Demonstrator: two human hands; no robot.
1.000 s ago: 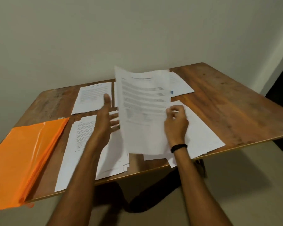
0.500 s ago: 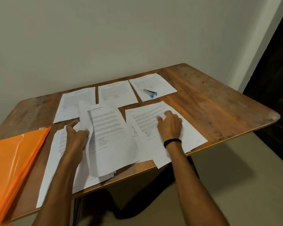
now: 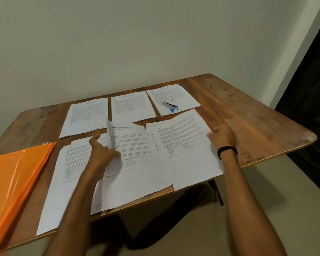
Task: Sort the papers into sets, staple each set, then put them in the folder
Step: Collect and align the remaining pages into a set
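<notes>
Orange folder (image 3: 17, 174) near left on wooden table (image 3: 248, 126), left hand (image 3: 102, 154) blurred at raised left edge of centre sheet (image 3: 137, 169), grip cannot be told, forearm crossing near-left paper stack (image 3: 70, 172), right hand (image 3: 223, 137) flat on right sheet (image 3: 181, 145), stapler (image 3: 170, 106) on far-right sheet (image 3: 175, 95).

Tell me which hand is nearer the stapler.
Right. The right hand touches the edge of the near-right paper, right of the stapler and closer to the person; the left hand holds a lifted sheet much farther left.
</notes>
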